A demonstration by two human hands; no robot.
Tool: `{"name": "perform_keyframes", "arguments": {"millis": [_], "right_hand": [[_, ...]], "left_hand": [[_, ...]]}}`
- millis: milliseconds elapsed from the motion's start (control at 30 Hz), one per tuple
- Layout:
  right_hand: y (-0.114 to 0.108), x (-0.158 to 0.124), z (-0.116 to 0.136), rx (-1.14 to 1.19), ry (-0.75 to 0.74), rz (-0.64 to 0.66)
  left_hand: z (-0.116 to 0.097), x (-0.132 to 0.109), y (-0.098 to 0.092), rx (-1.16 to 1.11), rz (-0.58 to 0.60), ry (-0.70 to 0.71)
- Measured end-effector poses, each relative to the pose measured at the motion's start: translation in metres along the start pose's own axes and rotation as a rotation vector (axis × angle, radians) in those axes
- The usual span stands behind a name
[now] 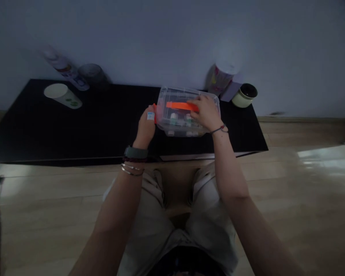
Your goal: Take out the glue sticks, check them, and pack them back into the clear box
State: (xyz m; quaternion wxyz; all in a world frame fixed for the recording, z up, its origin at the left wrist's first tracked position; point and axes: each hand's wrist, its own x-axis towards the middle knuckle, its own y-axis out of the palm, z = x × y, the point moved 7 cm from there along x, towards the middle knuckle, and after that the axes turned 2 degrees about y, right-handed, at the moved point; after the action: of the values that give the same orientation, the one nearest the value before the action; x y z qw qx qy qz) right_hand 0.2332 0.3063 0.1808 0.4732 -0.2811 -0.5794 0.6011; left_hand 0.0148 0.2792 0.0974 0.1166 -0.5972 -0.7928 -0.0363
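A clear plastic storage box (172,97) sits on the black tabletop (89,126), with small white-capped bottles blurred inside it. A bright orange handle (181,106) lies across its lid. My right hand (206,112) rests on the lid, fingers gripping the handle's right end. My left hand (145,126) holds the box's left end, close to an orange latch (154,109). A small white and blue tag (151,116) shows on my left hand.
Along the wall stand a tipped paper cup (62,96), a blurred spray can (64,67) and a dark glass (93,74). To the right are a patterned tub (222,78) and a pale green cup (244,95). The table's front edge lies above my knees, with a wooden floor below.
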Motion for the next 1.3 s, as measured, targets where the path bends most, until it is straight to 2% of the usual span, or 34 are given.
{"name": "perform_keyframes", "arguments": {"millis": [133, 433, 567, 667, 767, 933, 1100, 1300], "right_hand": [[0.008, -0.001, -0.006, 0.025, -0.01, 0.006], [0.02, 0.003, -0.002, 0.119, -0.05, 0.01], [0.015, 0.0, -0.027, 0.139, 0.057, -0.123], [0.015, -0.006, -0.047, 0.127, 0.153, -0.192], [0.022, -0.009, -0.055, 0.139, 0.178, -0.167], [0.028, -0.007, -0.053, 0.161, 0.179, -0.123], [0.028, -0.006, -0.053, 0.164, 0.206, -0.073], [0.03, -0.003, -0.053, 0.197, 0.171, -0.098]], "left_hand": [[-0.002, -0.003, 0.0, 0.07, -0.015, 0.007], [-0.001, -0.004, -0.003, 0.161, 0.012, -0.003], [-0.005, -0.006, -0.003, 0.214, 0.046, 0.029], [-0.017, -0.006, 0.001, 0.254, 0.088, 0.149], [-0.026, -0.005, 0.007, 0.271, 0.174, 0.252], [-0.02, -0.002, 0.011, 0.291, 0.279, 0.213], [-0.019, 0.002, 0.011, 0.394, 0.267, 0.2], [-0.021, 0.006, 0.013, 0.425, 0.227, 0.23]]}}
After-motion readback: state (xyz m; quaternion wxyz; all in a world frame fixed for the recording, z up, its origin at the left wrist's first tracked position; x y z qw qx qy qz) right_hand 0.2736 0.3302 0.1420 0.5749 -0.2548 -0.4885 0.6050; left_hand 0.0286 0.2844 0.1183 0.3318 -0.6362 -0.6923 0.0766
